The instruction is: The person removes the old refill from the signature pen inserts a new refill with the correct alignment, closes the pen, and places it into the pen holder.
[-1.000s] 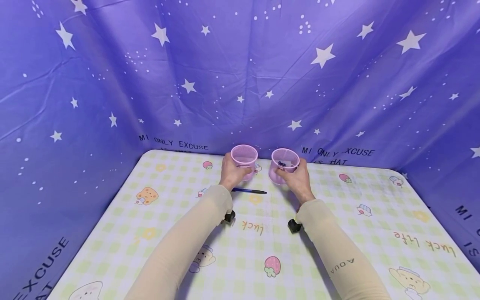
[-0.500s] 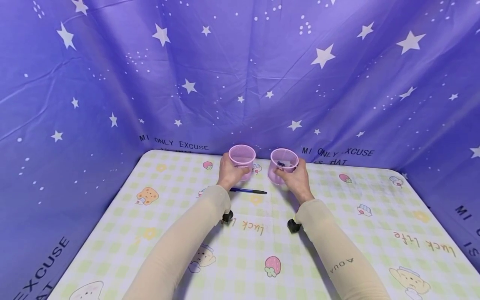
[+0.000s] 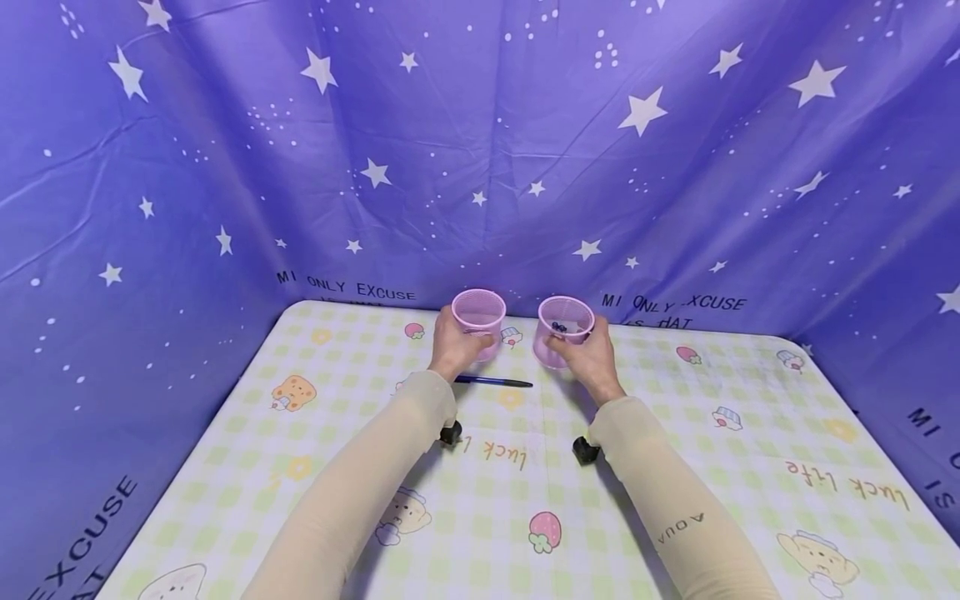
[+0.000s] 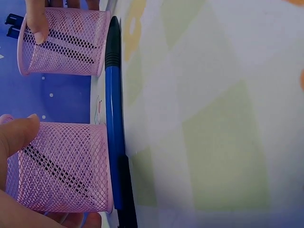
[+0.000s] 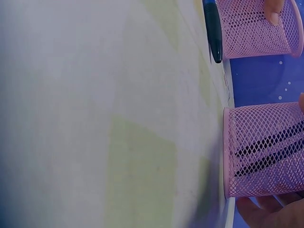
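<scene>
Two pink mesh pen holders stand upright near the table's back edge, a small gap between them. My left hand (image 3: pixel 453 346) grips the left pen holder (image 3: pixel 480 310), thumb across its near side and fingers round the far side. A single dark stick shape shows through its mesh in the left wrist view. The right pen holder (image 3: pixel 552 354) is gripped by my right hand (image 3: pixel 595 360) in the same way. Two dark pens (image 4: pixel 14 26) lean inside it, their ends just above the rim. A blue pen (image 3: pixel 495 382) with black ends lies on the tablecloth in front of the left holder.
A green-and-white checked tablecloth (image 3: pixel 630 483) with cartoon prints covers the table. Purple star-patterned curtains (image 3: pixel 487 125) hang close behind the table and along both sides. Small black devices, such as the one at the right wrist (image 3: pixel 585 450), sit under the cuffs.
My left hand has shifted slightly left with its pen holder, widening the gap between the two holders a little. The right hand and its holder barely differ. The blue pen has stayed put.
</scene>
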Demonstrator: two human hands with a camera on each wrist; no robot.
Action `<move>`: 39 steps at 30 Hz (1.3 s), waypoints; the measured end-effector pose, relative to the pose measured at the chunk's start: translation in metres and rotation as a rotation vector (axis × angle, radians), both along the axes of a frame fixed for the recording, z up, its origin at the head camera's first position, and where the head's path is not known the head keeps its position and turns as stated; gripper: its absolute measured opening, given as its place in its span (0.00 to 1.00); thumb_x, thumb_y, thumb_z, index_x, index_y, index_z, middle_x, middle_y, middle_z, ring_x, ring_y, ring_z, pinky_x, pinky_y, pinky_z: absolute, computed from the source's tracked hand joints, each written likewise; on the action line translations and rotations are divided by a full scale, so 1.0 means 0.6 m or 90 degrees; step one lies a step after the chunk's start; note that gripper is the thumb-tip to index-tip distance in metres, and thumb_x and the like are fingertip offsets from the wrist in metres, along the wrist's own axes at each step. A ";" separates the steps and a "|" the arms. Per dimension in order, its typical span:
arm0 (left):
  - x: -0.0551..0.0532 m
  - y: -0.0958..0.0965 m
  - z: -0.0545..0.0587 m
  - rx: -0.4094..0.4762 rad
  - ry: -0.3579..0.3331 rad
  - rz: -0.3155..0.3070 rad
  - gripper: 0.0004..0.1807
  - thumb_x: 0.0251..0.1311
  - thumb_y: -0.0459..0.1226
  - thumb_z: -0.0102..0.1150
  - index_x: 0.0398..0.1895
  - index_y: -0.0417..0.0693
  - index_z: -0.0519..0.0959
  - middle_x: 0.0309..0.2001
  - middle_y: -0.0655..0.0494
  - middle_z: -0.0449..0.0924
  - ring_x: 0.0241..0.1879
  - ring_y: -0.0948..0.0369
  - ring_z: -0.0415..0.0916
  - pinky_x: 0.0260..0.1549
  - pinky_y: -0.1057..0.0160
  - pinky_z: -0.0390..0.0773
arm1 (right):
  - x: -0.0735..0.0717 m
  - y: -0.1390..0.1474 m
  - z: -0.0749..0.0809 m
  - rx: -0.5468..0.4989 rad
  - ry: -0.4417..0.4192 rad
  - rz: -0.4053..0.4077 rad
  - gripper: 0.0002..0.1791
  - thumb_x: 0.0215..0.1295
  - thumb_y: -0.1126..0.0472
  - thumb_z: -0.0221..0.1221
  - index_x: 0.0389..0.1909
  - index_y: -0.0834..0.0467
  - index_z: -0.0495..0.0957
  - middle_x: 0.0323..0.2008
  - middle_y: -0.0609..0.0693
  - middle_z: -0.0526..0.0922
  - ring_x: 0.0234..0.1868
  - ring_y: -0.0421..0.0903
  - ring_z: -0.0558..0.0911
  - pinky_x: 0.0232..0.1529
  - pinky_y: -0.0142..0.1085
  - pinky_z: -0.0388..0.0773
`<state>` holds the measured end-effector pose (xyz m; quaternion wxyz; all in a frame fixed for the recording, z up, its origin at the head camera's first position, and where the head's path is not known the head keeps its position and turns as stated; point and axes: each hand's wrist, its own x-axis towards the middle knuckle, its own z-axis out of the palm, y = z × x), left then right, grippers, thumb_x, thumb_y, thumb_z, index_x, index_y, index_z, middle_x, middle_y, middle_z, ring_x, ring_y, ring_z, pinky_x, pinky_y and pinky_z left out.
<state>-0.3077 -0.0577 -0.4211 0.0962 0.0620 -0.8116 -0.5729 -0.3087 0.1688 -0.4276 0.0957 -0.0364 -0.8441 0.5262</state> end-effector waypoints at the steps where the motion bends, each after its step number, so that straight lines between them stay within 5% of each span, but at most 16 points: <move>1: 0.000 -0.001 0.000 -0.002 0.001 0.002 0.47 0.34 0.31 0.76 0.62 0.39 0.63 0.58 0.40 0.67 0.56 0.51 0.68 0.61 0.56 0.65 | 0.000 0.000 0.001 0.000 0.002 0.001 0.49 0.45 0.54 0.73 0.65 0.63 0.56 0.60 0.63 0.68 0.62 0.58 0.68 0.64 0.49 0.62; 39: 0.004 -0.020 0.005 -0.012 -0.019 0.027 0.46 0.34 0.32 0.76 0.62 0.41 0.63 0.55 0.45 0.69 0.56 0.51 0.67 0.61 0.55 0.65 | 0.001 -0.024 0.000 0.011 0.005 0.015 0.49 0.45 0.54 0.72 0.64 0.63 0.56 0.59 0.62 0.69 0.61 0.57 0.70 0.64 0.48 0.63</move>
